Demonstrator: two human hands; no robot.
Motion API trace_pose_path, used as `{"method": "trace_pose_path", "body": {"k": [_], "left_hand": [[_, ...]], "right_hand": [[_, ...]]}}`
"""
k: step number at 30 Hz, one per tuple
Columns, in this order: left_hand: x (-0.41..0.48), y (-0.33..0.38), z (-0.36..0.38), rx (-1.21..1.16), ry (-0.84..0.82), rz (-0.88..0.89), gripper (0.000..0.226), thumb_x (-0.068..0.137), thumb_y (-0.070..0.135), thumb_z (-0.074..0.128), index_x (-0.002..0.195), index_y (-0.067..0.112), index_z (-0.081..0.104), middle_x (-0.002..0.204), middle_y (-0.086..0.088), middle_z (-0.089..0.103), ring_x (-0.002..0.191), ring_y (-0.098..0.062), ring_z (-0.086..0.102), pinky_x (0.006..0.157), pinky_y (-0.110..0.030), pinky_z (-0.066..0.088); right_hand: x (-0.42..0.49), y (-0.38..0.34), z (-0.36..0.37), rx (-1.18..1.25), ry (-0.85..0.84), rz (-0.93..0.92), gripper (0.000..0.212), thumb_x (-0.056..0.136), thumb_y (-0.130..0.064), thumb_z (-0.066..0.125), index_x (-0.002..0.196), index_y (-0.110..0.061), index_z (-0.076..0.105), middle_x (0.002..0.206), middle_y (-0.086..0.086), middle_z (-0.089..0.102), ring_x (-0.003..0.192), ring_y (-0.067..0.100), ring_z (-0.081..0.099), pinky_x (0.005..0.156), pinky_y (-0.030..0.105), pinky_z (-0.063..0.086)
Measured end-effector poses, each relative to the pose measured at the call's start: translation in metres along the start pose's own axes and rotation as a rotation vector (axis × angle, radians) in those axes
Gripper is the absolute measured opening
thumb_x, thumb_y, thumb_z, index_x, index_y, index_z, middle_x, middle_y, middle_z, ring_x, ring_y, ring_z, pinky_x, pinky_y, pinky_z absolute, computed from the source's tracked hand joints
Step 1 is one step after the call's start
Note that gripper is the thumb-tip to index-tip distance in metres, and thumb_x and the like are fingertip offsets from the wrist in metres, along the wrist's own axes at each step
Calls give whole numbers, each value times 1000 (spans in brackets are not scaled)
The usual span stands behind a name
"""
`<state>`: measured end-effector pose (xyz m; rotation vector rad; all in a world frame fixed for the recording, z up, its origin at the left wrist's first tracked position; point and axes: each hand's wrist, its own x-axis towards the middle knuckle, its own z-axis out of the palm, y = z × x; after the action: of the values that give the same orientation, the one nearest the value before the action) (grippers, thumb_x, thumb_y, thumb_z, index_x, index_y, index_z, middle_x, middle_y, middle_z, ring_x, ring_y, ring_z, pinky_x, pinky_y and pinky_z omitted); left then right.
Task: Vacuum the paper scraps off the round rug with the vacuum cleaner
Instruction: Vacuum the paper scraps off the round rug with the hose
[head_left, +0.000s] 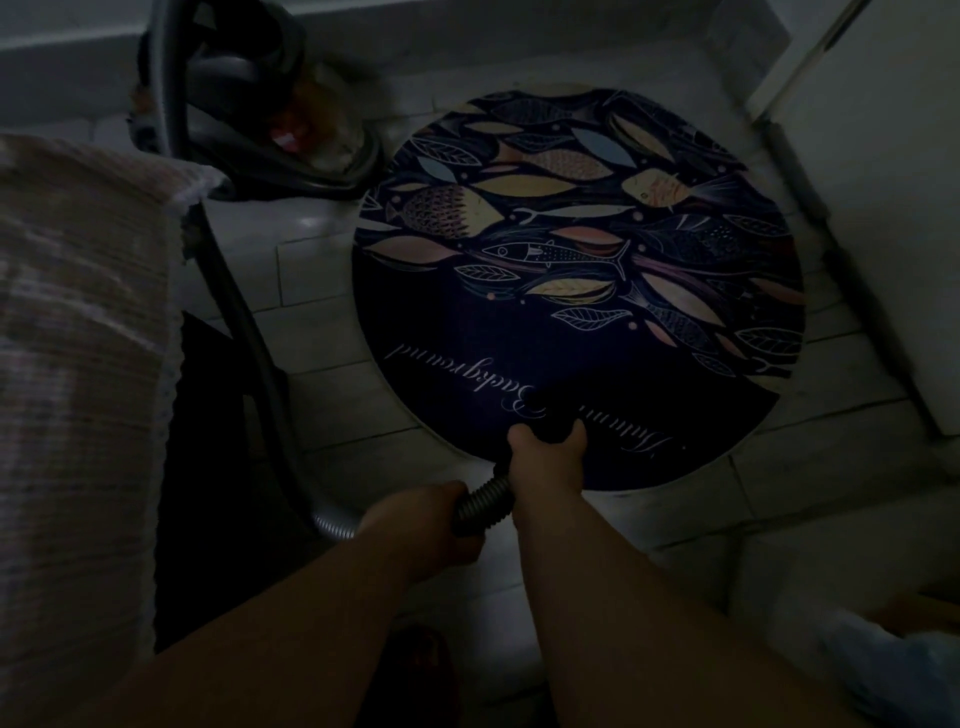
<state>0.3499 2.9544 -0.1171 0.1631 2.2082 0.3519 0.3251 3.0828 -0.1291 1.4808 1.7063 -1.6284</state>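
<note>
My vacuum cleaner (270, 104) stands at the far left. My left hand (431, 525) curls round the ribbed hose (483, 506). My right hand (545, 462) grips its dark nozzle end at the near edge of the round rug (571, 338). I should keep the mouth low and sweep slowly, since I can't make out any paper scraps in this dim light.

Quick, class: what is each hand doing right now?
Left hand: grips the ribbed hose.
Right hand: grips the dark nozzle.

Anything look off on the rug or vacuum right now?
Nothing stands out. The round rug lies flat on the tiles; left hand and right hand grip the hose. The picture is dim, though.
</note>
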Motion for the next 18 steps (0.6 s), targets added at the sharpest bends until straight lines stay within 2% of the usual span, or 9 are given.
{"method": "trace_pose_path", "body": {"k": [2, 7, 14, 18], "left_hand": [[6, -5, 0, -29, 0, -34, 31, 81, 43, 58, 107, 26, 54, 105, 2, 64, 98, -17, 61, 77, -27, 47], [24, -21, 3, -75, 52, -90, 31, 79, 43, 58, 106, 28, 56, 103, 2, 65, 94, -17, 62, 74, -25, 46], [37, -16, 6, -67, 51, -87, 29, 80, 42, 60, 104, 27, 56, 100, 4, 63, 92, -16, 61, 74, -25, 46], [42, 12, 13, -38, 5, -47, 27, 81, 43, 59, 101, 26, 54, 91, 6, 58, 86, -13, 57, 73, -26, 46]], "right_hand": [[6, -2, 9, -2, -33, 2, 86, 90, -24, 60, 155, -36, 5, 143, 12, 45, 87, 21, 51, 73, 37, 47], [27, -5, 32, -18, -132, 10, 86, 89, -24, 61, 154, -39, 7, 149, 11, 39, 97, 26, 49, 88, 45, 50], [50, -5, 31, -56, -181, 9, 83, 88, -24, 60, 155, -37, 12, 142, 11, 45, 93, 25, 52, 85, 42, 51], [61, -5, 1, -52, -155, 19, 82, 88, -25, 61, 155, -36, 14, 146, 10, 43, 101, 28, 51, 85, 40, 47]]}}
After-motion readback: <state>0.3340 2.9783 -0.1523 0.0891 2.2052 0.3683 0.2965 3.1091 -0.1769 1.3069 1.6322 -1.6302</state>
